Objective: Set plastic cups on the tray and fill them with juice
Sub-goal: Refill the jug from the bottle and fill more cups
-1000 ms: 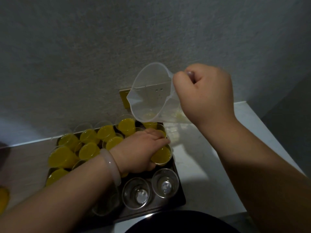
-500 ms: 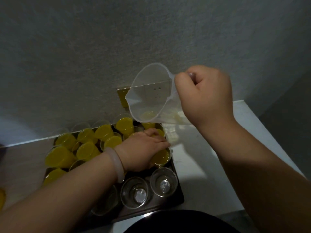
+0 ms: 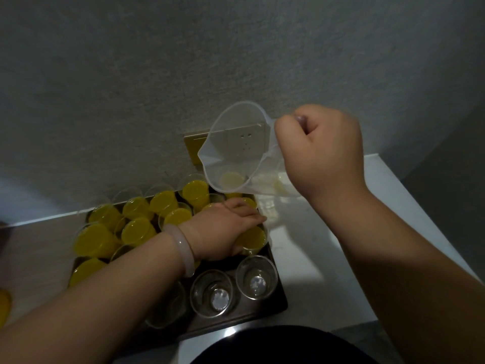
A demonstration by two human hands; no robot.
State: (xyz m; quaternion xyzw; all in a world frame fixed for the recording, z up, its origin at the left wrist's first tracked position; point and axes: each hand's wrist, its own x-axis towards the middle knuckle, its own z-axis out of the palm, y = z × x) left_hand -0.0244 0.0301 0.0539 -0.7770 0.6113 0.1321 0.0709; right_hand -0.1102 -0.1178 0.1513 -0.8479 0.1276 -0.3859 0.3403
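Observation:
A dark tray (image 3: 279, 298) on the white counter carries several clear plastic cups, most filled with orange juice (image 3: 136, 232). Two empty cups (image 3: 256, 277) (image 3: 214, 292) stand in the front row, and a third is partly hidden under my left forearm. My left hand (image 3: 223, 229) reaches over the tray and grips a filled cup (image 3: 253, 239) at its right edge. My right hand (image 3: 322, 151) holds the handle of a clear plastic jug (image 3: 236, 151), tipped leftward above the tray's back right corner. The jug is nearly empty, with only a trace of juice inside.
A grey wall rises right behind the tray, with a gold-framed socket plate (image 3: 194, 148) behind the jug. The white counter (image 3: 315, 253) runs on to the right of the tray. Something orange (image 3: 4, 306) shows at the far left edge. Dark clothing (image 3: 275, 348) fills the bottom middle.
The jug has tilted back a little, its spout rising above the cups. My left hand stays on the same filled cup.

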